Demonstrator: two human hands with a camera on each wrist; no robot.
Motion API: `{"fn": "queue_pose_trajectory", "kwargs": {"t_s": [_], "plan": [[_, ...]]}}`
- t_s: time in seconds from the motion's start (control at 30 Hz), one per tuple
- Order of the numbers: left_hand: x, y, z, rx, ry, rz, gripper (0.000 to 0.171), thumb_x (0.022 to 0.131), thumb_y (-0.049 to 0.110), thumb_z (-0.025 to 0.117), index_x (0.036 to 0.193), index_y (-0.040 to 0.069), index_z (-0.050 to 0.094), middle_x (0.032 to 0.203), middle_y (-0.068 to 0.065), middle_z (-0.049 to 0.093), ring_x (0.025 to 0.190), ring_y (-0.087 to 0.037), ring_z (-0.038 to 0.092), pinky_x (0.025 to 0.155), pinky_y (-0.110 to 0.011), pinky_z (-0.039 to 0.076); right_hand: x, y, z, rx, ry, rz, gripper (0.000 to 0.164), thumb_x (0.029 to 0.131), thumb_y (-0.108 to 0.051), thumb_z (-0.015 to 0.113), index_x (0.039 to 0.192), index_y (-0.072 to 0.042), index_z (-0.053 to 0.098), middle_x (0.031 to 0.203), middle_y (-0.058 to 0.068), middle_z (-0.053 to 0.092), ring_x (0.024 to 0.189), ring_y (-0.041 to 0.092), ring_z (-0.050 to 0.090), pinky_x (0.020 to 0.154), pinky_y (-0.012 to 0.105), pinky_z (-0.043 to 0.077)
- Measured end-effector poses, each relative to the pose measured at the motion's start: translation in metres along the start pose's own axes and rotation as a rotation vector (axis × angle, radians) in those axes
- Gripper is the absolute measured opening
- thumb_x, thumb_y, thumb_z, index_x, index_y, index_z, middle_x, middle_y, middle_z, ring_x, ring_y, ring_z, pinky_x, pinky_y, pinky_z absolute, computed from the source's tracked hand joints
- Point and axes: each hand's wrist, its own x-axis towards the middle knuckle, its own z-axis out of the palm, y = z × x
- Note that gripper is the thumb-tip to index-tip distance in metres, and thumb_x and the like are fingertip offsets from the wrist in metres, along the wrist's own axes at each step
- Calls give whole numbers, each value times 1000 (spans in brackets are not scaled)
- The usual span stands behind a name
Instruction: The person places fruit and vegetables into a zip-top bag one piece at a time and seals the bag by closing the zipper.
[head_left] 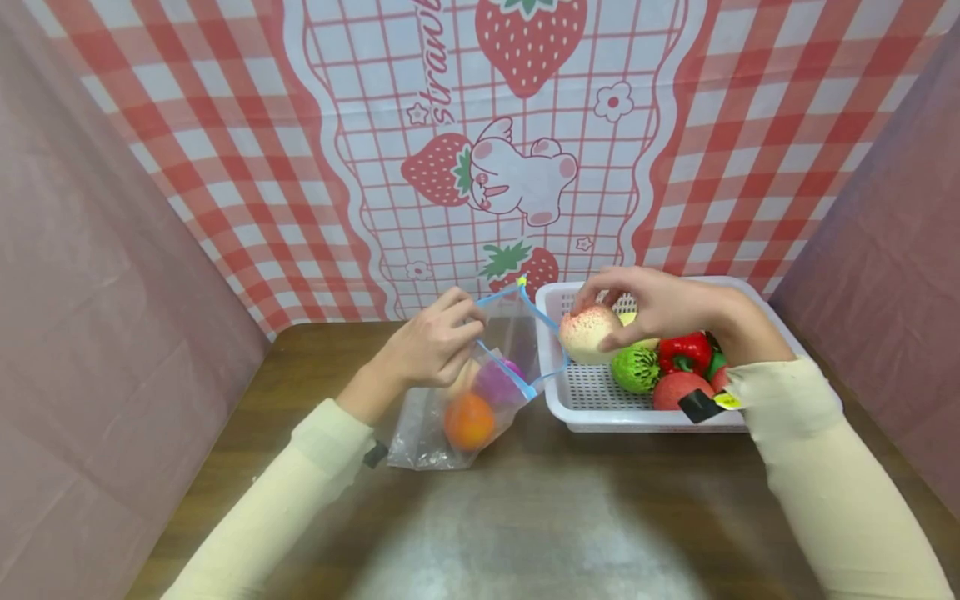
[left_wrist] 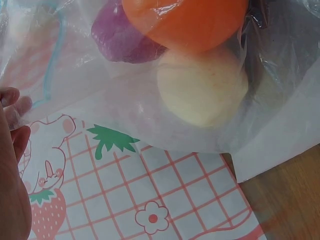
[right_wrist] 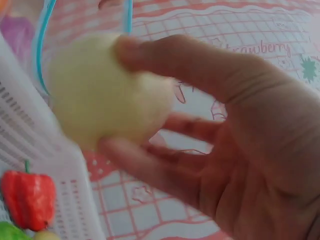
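Note:
My left hand (head_left: 441,340) pinches the rim of a clear zip bag (head_left: 431,433), whose blue-edged mouth gapes to the right. Inside the bag lie an orange (head_left: 469,422), a purple item (head_left: 497,382) and a pale round fruit (left_wrist: 202,87), the last seen best in the left wrist view. A pale peach with red speckles (head_left: 591,335) is gripped between the thumb and fingers of my right hand (head_left: 660,307). The peach is right at the bag's mouth, above the left side of a white basket (head_left: 600,419).
The basket holds a red bell pepper (head_left: 686,353), a green bumpy fruit (head_left: 635,370), a red round fruit (head_left: 679,388) and other produce partly hidden by my right arm. A checked strawberry cloth (head_left: 360,250) rises behind the wooden table (head_left: 525,517).

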Motion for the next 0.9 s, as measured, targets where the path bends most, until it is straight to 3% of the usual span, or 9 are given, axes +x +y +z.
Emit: {"fn": "queue_pose_trajectory", "kwargs": {"t_s": [0.17,0.37,0.7,0.9], "plan": [[1,0,-1,3,-1,3,12,84,10,54,86,6,65,98,-9,68,97,-26,56,83,-33,55,11,-1,13,50,119,-96,49,78,-26,86,122,-24,65,124,-6,65,114,15,56,95,41,53],[2,2,-1,-7,7,4,12,85,10,54,85,6,65,98,-9,68,97,-26,57,84,-34,54,29,-5,43,44,216,-102,51,77,-27,87,123,-21,65,122,2,61,112,19,54,92,44,51],[3,2,-1,-21,14,10,15,87,9,51,84,6,66,99,-10,68,98,-26,56,85,-34,53,44,-18,75,-137,327,47,49,78,-29,86,123,-22,68,119,6,59,93,25,56,74,35,47],[3,3,-2,-17,2,9,17,88,9,48,82,7,64,99,-9,68,98,-26,56,86,-33,52,44,-20,73,-166,270,126,62,79,-35,85,135,-23,62,132,11,59,112,31,58,88,46,52]]}}
